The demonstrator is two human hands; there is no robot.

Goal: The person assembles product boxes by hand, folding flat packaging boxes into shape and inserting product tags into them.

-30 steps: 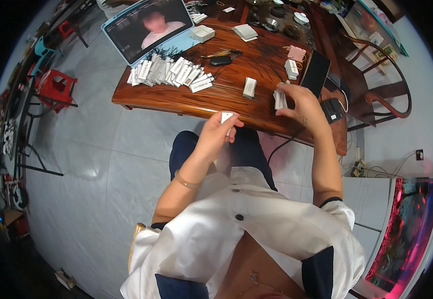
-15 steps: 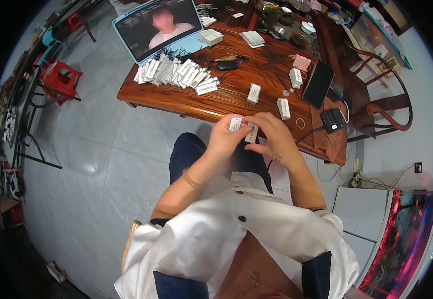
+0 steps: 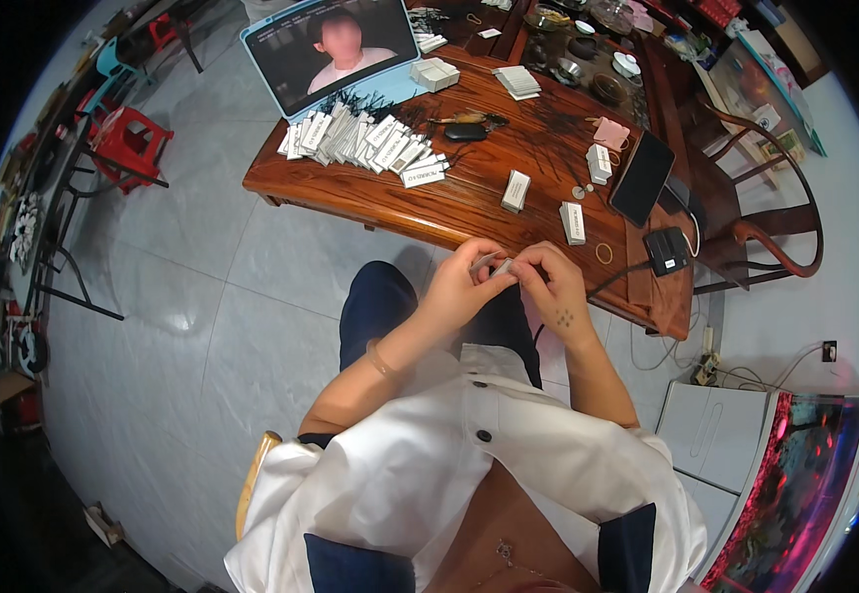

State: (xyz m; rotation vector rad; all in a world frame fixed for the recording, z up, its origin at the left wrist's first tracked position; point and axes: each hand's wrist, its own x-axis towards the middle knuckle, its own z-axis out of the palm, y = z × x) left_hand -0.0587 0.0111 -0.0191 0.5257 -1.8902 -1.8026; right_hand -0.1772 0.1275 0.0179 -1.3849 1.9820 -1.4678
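My left hand and my right hand meet over my lap, just in front of the wooden table. Together they pinch a small white box between the fingertips; most of it is hidden by my fingers. Two similar small white boxes stand upright on the table a little beyond my hands. A row of several more white boxes lies at the table's left part.
A tablet showing a person leans at the table's far left. A black phone, a black charger with cable, a pink pouch and a wooden chair are to the right. A red stool stands at left.
My right hand left the boxes on the table and came back to join my left hand over my lap; both now grip the small white box together.
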